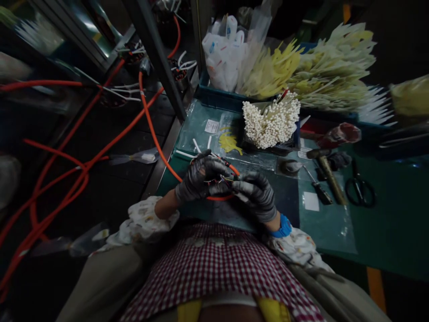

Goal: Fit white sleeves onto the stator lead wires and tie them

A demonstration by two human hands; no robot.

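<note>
While the green desk (395, 223) carries tools and supplies off to the right, the work itself sits close to the body, at the desk's near left part. The left hand (203, 177), in a grey glove, has its fingers closed around thin coloured wires (224, 180) by a looped bright orange cable (161, 150); the fingers of the gloved right hand (256, 195) appear pinched together on the same wires from the other side. Several slim white tubes (184, 154) stick out past the left hand. As far as can be judged, the wires remain exposed and unfinished, though glove and shadow hide whether any are joined. The dense bundle of white-tipped pieces (271, 123), wooden-handled hammer (331, 184) and black-handled scissors (358, 183) lie out of both hands.
</note>
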